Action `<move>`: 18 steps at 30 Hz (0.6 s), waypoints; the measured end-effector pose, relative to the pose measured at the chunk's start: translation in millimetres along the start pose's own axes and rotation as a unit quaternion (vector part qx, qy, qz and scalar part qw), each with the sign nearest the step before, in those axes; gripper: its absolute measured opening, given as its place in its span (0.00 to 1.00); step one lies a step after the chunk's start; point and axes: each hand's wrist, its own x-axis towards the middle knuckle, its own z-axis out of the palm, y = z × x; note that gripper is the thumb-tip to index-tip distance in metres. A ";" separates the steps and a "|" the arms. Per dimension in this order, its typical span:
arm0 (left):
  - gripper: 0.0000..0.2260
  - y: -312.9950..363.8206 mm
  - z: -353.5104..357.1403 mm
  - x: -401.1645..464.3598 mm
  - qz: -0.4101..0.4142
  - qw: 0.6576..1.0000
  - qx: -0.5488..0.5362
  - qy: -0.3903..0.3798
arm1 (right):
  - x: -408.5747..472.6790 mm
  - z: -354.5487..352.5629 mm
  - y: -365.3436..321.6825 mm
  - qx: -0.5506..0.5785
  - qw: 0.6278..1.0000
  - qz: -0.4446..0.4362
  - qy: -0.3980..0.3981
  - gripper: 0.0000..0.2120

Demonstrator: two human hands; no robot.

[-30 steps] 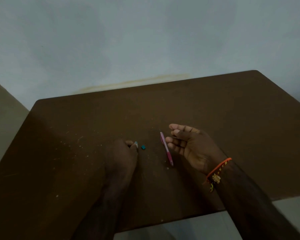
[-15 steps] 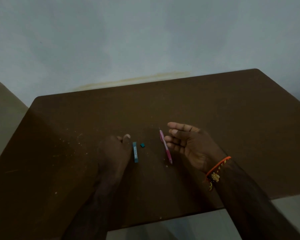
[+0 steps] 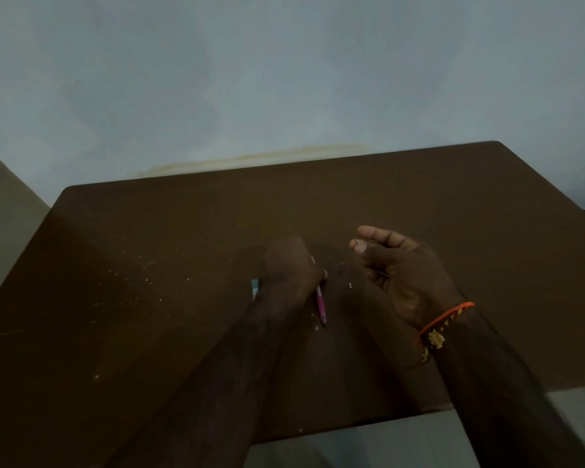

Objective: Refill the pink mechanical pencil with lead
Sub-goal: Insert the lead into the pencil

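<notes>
The pink mechanical pencil (image 3: 320, 304) lies on the brown table (image 3: 453, 211) near the middle. My left hand (image 3: 289, 265) is curled over its upper half, thumb against the barrel; only the lower half shows. A teal lead case (image 3: 254, 288) lies just left of that wrist, partly covered by it. My right hand (image 3: 397, 265) hovers to the right of the pencil, palm turned inward, thumb and forefinger tips together. A thin dark line crosses its palm; I cannot tell whether that is a lead. The small teal cap is hidden.
Pale specks and crumbs dot the tabletop, with one small white bit (image 3: 349, 285) between my hands. A pale wall stands behind the table's far edge. An orange thread band (image 3: 444, 319) circles my right wrist. The table's near edge runs below my forearms.
My left hand left the teal lead case on the table and moved right onto the pink pencil. The right hand rose slightly and stayed beside the pencil.
</notes>
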 end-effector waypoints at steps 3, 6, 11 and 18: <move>0.11 -0.7 2.4 4.0 0.001 1.000 -0.008 0.003 | -0.4 -1.7 4.0 -0.011 1.000 -0.003 -0.002 0.15; 0.12 -9.8 5.7 2.4 -0.017 0.997 -0.078 -0.003 | -1.6 -4.5 7.5 -0.029 1.000 -0.007 0.002 0.15; 0.02 -13.7 1.1 -20.8 0.059 0.953 -0.298 0.000 | -4.5 -7.6 4.3 -0.030 0.999 -0.025 0.004 0.14; 0.11 -23.3 -27.4 -60.0 0.187 0.899 -0.394 0.045 | -22.7 8.5 -20.0 -0.004 0.994 -0.100 -0.049 0.06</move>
